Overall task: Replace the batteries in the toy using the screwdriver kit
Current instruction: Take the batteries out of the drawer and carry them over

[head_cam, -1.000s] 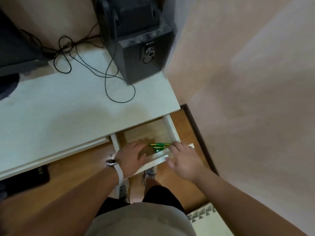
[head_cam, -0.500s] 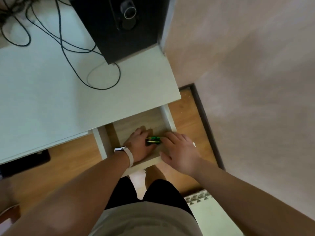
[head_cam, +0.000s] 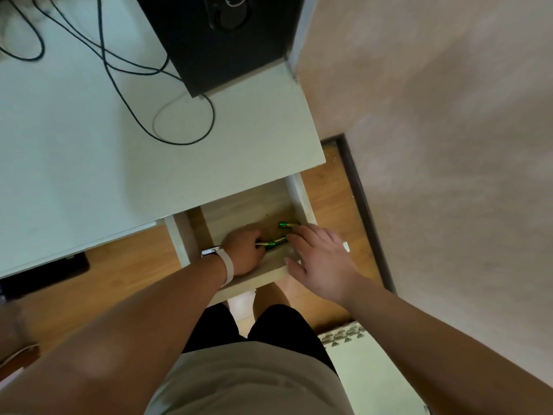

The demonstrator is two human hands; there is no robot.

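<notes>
Batteries: green with gold ends, lying on the wooden floor of the open drawer, near its front right corner. Looks like two, slightly crossed; blur keeps me from being sure. Stray battery lies just behind them, close to the drawer's right wall. Toy and screwdriver kit are not in view.

Step in hand, by my reading: gathering fresh cells before any work on the toy. To do it well, get all the cells into one hand, sweep the stray one away from the wall first so it cannot roll under the desk top, and keep them side by side rather than crossed.

Left hand: inside the drawer, fingers curled narrow, pinching the gold near end of the batteries. White wristband on that wrist.

Right hand: over the drawer's front right corner, fingers straight and spread, holding nothing; fingertips just beside the batteries' far end, contact unclear.

Beyond: white desk, black speaker, looped cable, wood floor below.
</notes>
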